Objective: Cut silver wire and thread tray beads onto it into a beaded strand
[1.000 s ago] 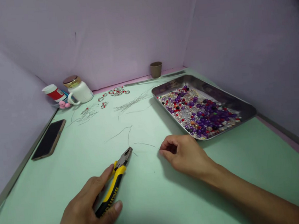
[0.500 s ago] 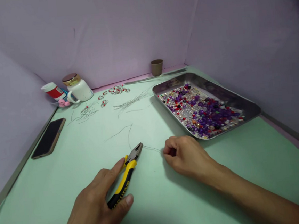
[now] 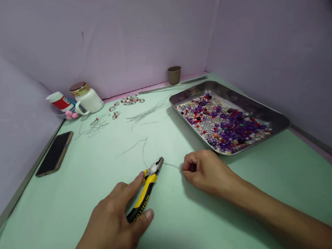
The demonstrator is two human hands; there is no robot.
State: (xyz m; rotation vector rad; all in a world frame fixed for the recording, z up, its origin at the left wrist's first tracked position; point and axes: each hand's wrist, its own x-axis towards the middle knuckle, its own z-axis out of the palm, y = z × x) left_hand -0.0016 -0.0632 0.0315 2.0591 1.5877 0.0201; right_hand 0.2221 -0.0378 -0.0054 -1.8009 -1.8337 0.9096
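Note:
My left hand is wrapped round the yellow and black handles of a pair of pliers. Their metal jaws point up and to the right, at one end of a thin wire. The other end of that wire runs into the pinched fingertips of my right hand, which is closed on it beside the near edge of the bead tray. Whether the jaws grip the wire is too small to tell. Another bent wire lies on the table just beyond the pliers.
A metal tray of mixed beads stands at the right. Further back lie loose wires, beaded wire pieces and a brown cup. A phone, a lidded white mug and a red-white cup are at the left.
My left hand has moved the pliers a little right and up, bringing the jaws closer to my right hand. My right hand has stayed almost still, pinching the wire.

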